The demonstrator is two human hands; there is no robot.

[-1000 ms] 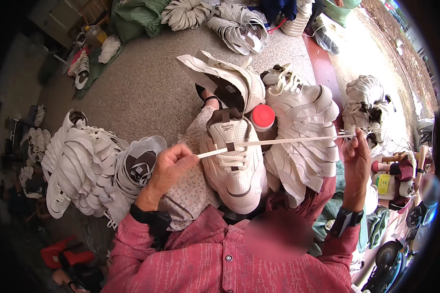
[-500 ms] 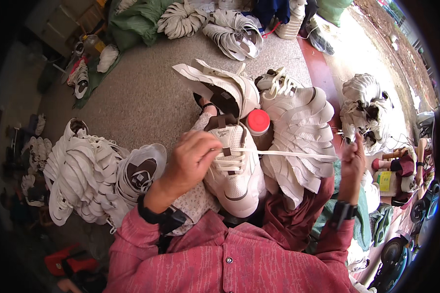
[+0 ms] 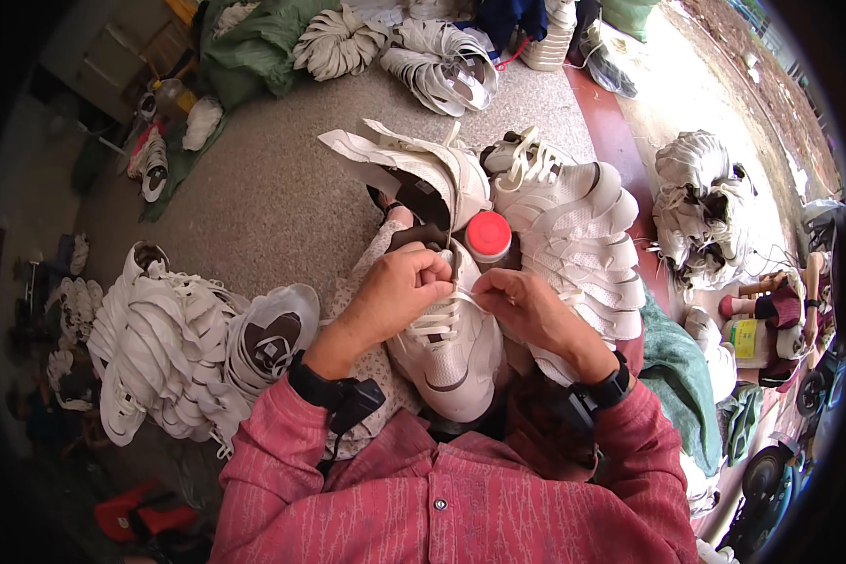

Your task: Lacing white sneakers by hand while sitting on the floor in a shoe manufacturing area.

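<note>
In front of my lap a white sneaker upper (image 3: 456,367) lies with its toe toward me and white lacing across its front. My left hand (image 3: 402,293) is over its tongue, fingers curled in a pinch at the lace holes. From the right, my right hand (image 3: 528,308) pinches the white shoelace (image 3: 462,294) between thumb and fingers, close to the left hand. What the left fingertips grip is partly hidden, though the lace runs to them. Just beyond my hands stands a small jar with a red lid (image 3: 489,232).
A nested row of white shoe uppers (image 3: 578,235) lies right of the jar, another upper (image 3: 423,174) behind it. Piles of uppers (image 3: 160,348) are at left and at far right (image 3: 703,211). Green sacking (image 3: 677,376) lies beside my right arm. Another person (image 3: 785,310) shows at the right.
My right hand has come in from the far right to the sneaker upper, and the long stretched lace is now short between my hands. My left hand has shifted slightly over the tongue.
</note>
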